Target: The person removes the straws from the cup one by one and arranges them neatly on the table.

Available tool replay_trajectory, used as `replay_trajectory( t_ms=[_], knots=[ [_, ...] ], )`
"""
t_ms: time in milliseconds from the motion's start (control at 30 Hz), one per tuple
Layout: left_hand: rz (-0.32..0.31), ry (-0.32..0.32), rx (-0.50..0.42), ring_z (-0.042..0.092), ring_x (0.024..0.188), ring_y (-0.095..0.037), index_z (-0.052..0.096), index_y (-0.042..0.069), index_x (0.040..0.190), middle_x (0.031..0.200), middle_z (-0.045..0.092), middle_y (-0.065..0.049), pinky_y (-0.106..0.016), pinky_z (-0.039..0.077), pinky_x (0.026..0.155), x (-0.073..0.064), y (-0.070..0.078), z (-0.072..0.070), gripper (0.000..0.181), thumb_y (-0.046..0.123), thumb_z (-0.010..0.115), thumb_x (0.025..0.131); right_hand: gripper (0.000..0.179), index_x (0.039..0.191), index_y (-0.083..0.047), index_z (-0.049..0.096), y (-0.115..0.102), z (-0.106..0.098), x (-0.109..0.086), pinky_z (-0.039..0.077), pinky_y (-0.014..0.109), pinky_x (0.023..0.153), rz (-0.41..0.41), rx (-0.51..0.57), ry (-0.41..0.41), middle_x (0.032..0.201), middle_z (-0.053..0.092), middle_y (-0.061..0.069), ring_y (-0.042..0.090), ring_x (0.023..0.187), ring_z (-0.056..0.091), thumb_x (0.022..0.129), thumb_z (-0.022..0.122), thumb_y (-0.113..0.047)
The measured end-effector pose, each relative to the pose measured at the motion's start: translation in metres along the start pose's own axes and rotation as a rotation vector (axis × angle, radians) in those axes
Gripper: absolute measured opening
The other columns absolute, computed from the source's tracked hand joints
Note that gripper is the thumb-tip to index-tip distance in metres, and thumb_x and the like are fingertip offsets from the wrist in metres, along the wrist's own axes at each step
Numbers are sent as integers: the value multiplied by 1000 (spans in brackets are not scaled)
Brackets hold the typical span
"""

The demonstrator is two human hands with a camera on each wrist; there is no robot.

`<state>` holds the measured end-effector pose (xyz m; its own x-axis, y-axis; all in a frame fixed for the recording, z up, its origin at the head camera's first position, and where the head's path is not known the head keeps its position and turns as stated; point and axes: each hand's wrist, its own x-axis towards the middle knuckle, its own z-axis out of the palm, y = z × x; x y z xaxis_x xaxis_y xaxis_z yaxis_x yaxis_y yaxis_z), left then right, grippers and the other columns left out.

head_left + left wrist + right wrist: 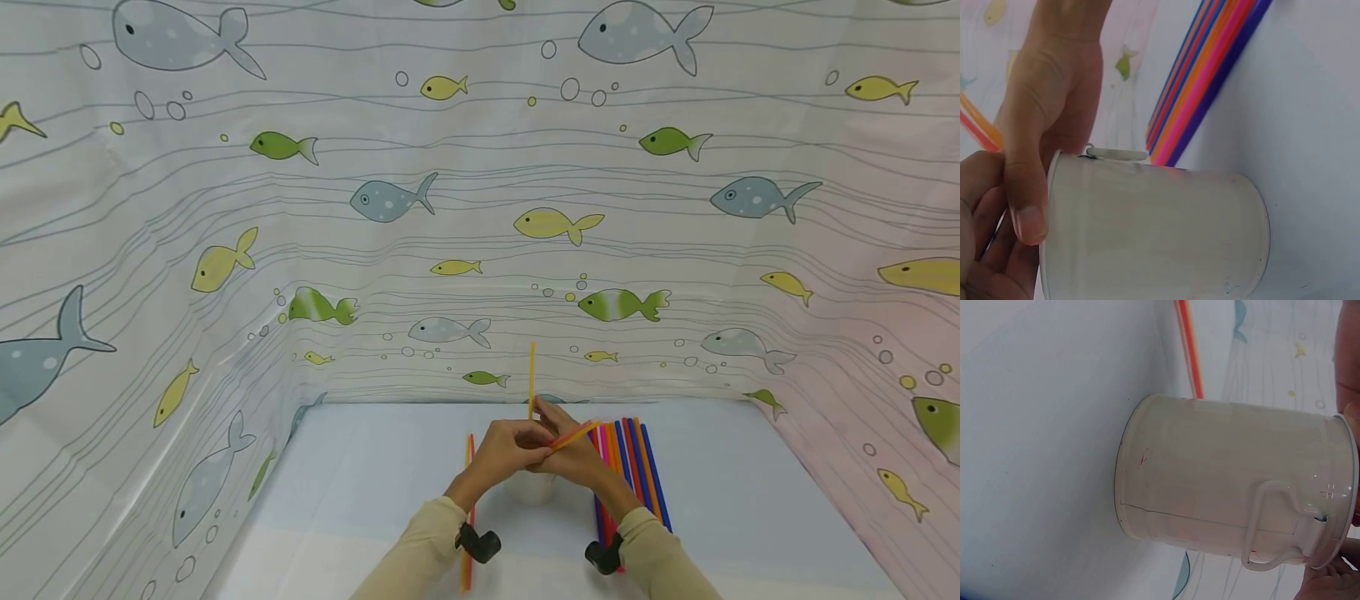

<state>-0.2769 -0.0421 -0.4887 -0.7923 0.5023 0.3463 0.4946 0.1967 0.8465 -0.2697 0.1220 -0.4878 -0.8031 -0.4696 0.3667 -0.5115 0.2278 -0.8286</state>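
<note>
A small white metal bucket [1154, 231] with an ear-like handle stands upright on the table. My right hand [576, 457] grips it by the rim, its thumb [1027, 206] pressed against the outer wall. My left hand [506, 446] is over the bucket's mouth and pinches a red and orange pair of straws [576, 435], which slant up to the right across the right hand. One yellow straw [532, 379] sticks straight up beside the right fingertips. Its lower end is hidden behind the hands, as is much of the bucket in the head view.
To the right, a row of straws [633, 467] in blue, orange, red and pink lies on the white table [750, 500]. A red and a yellow straw [468, 575] lie left of the bucket. Fish-patterned sheets [465, 292] surround the table at the back and sides.
</note>
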Motion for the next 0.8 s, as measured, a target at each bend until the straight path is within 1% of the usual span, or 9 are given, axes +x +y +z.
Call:
replay_trajectory(
  t_ms=[200, 367, 400, 467, 533, 567, 633, 700, 800],
  knots=[
    [4, 43, 17, 61, 76, -5, 68, 21, 89, 85, 65, 10, -23, 51, 61, -1, 2, -1, 15, 24, 69, 74, 95, 138, -1, 15, 1, 1, 2, 45, 28, 82, -16, 2, 2, 140, 20, 19, 36, 121, 32, 67, 76, -21],
    [8, 38, -8, 61, 77, -10, 68, 15, 91, 87, 66, 4, -26, 52, 61, -5, 17, -5, 15, 18, 67, 76, 94, 138, -1, 16, 2, 0, 1, 46, 28, 81, -19, 20, 8, 140, 21, 17, 33, 120, 35, 67, 75, -19],
    [8, 33, -13, 61, 78, -12, 68, 14, 92, 88, 66, 3, -27, 52, 61, -5, 22, -7, 16, 18, 66, 77, 93, 138, -1, 16, 2, 1, 1, 48, 27, 79, -17, 30, 3, 140, 21, 15, 31, 116, 41, 68, 75, -18],
    [8, 35, -14, 61, 77, -15, 68, 13, 94, 90, 66, 2, -28, 52, 59, -6, 30, -10, 16, 18, 65, 78, 92, 138, -2, 15, 2, 1, 1, 49, 30, 76, -14, 70, -15, 134, 34, 12, 27, 106, 50, 68, 74, -15],
    [18, 54, 3, 62, 76, -15, 68, 14, 94, 89, 66, 2, -28, 51, 58, -5, 38, -15, 17, 19, 64, 79, 92, 138, -4, 15, 2, 1, 1, 49, 38, 76, -15, 118, -29, 131, 39, 8, 24, 101, 54, 68, 74, -10],
    [32, 71, 8, 62, 77, -15, 68, 14, 94, 89, 66, 2, -28, 51, 59, -4, 42, -18, 16, 19, 65, 79, 92, 139, -5, 15, 2, 1, 2, 48, 43, 77, -18, 159, -39, 129, 42, 8, 25, 101, 54, 68, 74, -7],
    [74, 109, 9, 62, 78, -16, 69, 13, 94, 88, 67, 1, -27, 52, 61, -1, 50, -24, 16, 16, 65, 78, 89, 138, -14, 21, 1, 1, 2, 42, 49, 83, -8, 145, -33, 126, 45, 3, 21, 105, 51, 67, 75, -8],
    [124, 139, 11, 62, 80, -14, 68, 12, 93, 88, 66, 0, -27, 52, 65, 1, 58, -30, 15, 14, 65, 78, 86, 137, -19, 26, 0, 1, 2, 37, 54, 87, -13, 139, -32, 129, 42, 3, 23, 111, 47, 67, 75, -8],
    [189, 156, -37, 62, 83, -17, 67, 8, 94, 88, 66, -4, -30, 51, 72, 5, 70, -39, 17, 10, 65, 77, 81, 133, -27, 31, -1, 1, 3, 31, 55, 92, -9, 71, -11, 129, 41, 0, 26, 114, 43, 67, 76, -14]
  ],
)
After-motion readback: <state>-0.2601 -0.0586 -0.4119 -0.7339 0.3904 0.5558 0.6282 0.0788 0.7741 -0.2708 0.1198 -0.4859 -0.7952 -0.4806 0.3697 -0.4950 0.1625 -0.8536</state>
